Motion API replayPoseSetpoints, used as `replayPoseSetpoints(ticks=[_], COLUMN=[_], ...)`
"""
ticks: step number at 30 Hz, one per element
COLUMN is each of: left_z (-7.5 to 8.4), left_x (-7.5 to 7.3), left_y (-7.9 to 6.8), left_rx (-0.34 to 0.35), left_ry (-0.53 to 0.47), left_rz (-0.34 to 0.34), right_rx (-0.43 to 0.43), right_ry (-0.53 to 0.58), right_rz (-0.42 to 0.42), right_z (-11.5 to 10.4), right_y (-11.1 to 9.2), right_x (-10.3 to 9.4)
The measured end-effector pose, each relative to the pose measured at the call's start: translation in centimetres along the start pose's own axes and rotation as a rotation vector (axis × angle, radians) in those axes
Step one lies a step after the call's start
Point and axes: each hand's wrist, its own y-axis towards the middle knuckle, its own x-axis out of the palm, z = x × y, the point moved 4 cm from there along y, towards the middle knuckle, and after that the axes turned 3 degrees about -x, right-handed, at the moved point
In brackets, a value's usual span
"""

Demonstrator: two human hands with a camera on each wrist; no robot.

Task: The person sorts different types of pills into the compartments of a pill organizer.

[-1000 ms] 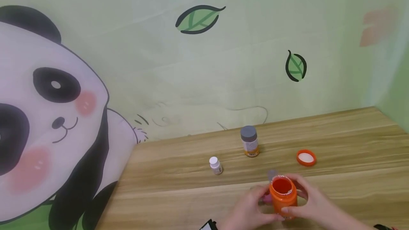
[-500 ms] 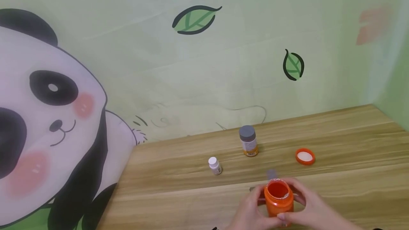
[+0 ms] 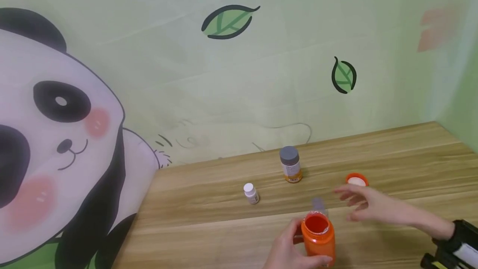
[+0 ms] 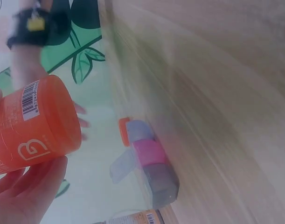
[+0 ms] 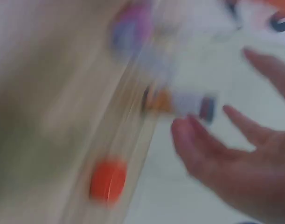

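My left hand (image 3: 287, 248) grips an orange plastic bottle (image 3: 320, 242) by its side, thumb across the front. The bottle is uncapped, its red inside and ragged whitish rim showing. The left wrist view shows its base and barcode, lifted off the table. My right hand (image 3: 367, 204) is off the bottle, fingers loosely spread and holding nothing, just in front of the orange lid (image 3: 356, 181). That lid lies with its white inner face up, partly hidden by the hand. Behind the bottle stands a small box with pink and grey sections (image 4: 150, 153) and a raised translucent flap (image 4: 123, 165).
A grey-capped jar (image 3: 290, 165) with an orange-and-white label stands toward the back of the wooden table (image 3: 201, 202). Left of it is a small white bottle (image 3: 251, 194). A panda-print cloth (image 3: 157, 74) hangs behind the table.
My right hand has let go of the orange bottle and moved up and right toward the lid. My left hand keeps the bottle, which has shifted slightly left and down.
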Motion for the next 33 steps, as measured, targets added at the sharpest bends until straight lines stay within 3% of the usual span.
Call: replayPoseSetpoints(ticks=[5, 9, 21, 26, 33], left_z=[0.1, 0.1, -0.6, -0.6, -0.6], left_x=[-0.4, -0.5, -0.8, -0.8, -0.8], left_y=[-0.4, -0.6, -0.8, -0.8, -0.8], left_rx=[-0.039, -0.071, -0.228, -0.183, -0.034], left_ry=[-0.025, -0.04, -0.081, -0.067, -0.026], left_rz=[-0.005, 0.004, -0.022, -0.043, -0.066], right_rx=[0.166, 0.232, 0.328, 0.333, 0.375], right_ry=[-0.406, -0.584, -0.733, -0.76, -0.709], right_rz=[0.121, 0.172, 0.188, 0.193, 0.234], right_z=[3.7, 5.7, 8.1, 8.4, 8.9], right_y=[1.5, 1.8, 2.7, 2.9, 2.5], right_x=[-3.3, -4.1, -3.5, -3.3, -3.5])
